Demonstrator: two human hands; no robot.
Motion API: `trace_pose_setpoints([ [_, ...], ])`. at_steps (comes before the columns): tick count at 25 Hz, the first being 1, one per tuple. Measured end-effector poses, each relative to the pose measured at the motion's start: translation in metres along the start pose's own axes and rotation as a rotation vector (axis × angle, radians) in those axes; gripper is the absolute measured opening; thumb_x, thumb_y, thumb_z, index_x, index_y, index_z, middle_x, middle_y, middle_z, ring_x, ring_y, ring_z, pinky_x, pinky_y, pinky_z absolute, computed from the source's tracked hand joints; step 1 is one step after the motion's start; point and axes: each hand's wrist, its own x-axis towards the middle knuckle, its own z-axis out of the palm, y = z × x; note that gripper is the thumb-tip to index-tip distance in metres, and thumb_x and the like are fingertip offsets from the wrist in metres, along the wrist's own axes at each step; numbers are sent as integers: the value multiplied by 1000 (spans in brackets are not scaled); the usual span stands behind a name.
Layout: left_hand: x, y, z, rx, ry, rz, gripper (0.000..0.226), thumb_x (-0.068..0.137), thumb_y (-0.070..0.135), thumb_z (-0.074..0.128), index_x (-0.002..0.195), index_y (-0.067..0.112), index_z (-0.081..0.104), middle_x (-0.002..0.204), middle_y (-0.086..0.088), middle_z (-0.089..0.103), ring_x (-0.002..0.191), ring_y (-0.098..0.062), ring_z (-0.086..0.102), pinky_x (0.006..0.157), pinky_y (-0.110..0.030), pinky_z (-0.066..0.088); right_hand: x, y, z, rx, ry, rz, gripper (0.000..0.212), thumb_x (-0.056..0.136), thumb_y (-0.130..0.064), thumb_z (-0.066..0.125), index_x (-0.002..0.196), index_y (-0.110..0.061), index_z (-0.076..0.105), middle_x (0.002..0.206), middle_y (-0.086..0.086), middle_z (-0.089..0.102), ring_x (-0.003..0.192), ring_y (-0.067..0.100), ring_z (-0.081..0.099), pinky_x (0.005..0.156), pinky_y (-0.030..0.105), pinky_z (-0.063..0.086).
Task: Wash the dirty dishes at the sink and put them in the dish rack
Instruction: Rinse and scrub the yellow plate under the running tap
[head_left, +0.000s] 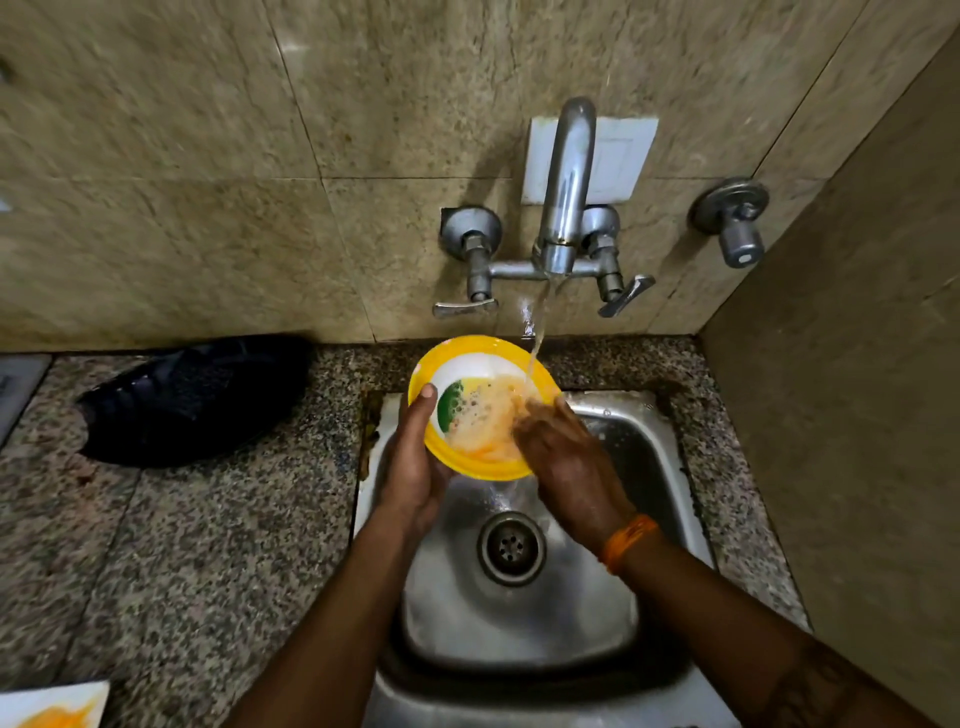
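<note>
Two hands worked one bowl over the sink. We held the yellow-rimmed bowl tilted toward us, just under the tap, so the stream struck its inner wall and ran off the low edge into the basin. Our left hand cupped the bowl from beneath and behind, thumb hooked over the near-left rim, fingers pressed around the underside; that grip kept it steady and angled. Our right hand lay inside the bowl, fingers spread flat and blurred against the orange residue, apparently rubbing it loose; it held nothing that we could make out. Suds and orange film covered most of the inside, with a green patch showing at the left. We judged the wash only partway done. No rack showed in view. On the counter to the left lay a dark shoe-like object, well apart from the sink, and a stained white plate poked in at the lower left corner, likely the next dish. Wet hands and soap made a slip the chief risk.
</note>
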Motion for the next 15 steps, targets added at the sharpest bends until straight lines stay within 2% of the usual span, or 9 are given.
trace_pose_setpoints([
  [2, -8, -24, 12, -14, -6, 73, 61, 89, 27, 71, 146, 21, 49, 134, -12, 69, 119, -29, 69, 87, -45, 62, 2, -38, 5, 45, 79, 33, 44, 85, -2, 38, 114, 0, 72, 108, 17, 73, 106, 36, 70, 114, 51, 42],
  [3, -15, -32, 15, -11, 1, 84, 61, 88, 22, 72, 146, 19, 51, 134, -12, 69, 119, -28, 69, 85, -41, 62, -1, -53, 7, 87, 85, 19, 44, 88, -3, 39, 120, -1, 70, 110, 16, 72, 107, 34, 69, 114, 50, 43],
  [6, -17, -22, 5, -36, 33, 11, 40, 94, 19, 57, 132, 5, 64, 117, -16, 76, 108, -32, 72, 89, -41, 58, -17, -46, 7, 86, 25, -130, 48, 92, -4, 41, 134, -9, 64, 135, 11, 65, 128, 31, 58, 123, 46, 28],
  [7, -14, -12, -5, -48, 14, -19, 37, 96, 19, 52, 127, 4, 67, 111, -17, 78, 102, -33, 73, 89, -43, 57, -22, -29, 7, 47, 15, -155, 48, 92, -5, 43, 135, -12, 64, 138, 9, 63, 131, 31, 56, 126, 44, 22],
  [9, -8, 8, -18, 15, -12, -83, 45, 92, 25, 55, 131, 4, 65, 112, -17, 77, 100, -33, 74, 92, -46, 56, -27, 1, 3, 9, 5, -150, 45, 94, -6, 41, 131, -15, 67, 133, 6, 66, 131, 32, 55, 127, 44, 16],
  [12, -10, 8, -7, 71, -48, -88, 57, 86, 33, 63, 136, 7, 61, 119, -16, 75, 106, -31, 73, 92, -46, 58, -25, 4, 1, -19, 42, -129, 39, 94, -3, 41, 117, -11, 72, 118, 9, 71, 128, 36, 59, 125, 48, 23],
  [15, -19, -18, 6, 44, -7, 69, 47, 90, 17, 66, 136, 7, 59, 123, -18, 73, 110, -31, 72, 88, -45, 60, -26, -20, 4, 4, 116, -90, 35, 94, -5, 44, 112, -10, 73, 110, 10, 73, 118, 33, 65, 116, 53, 38],
])
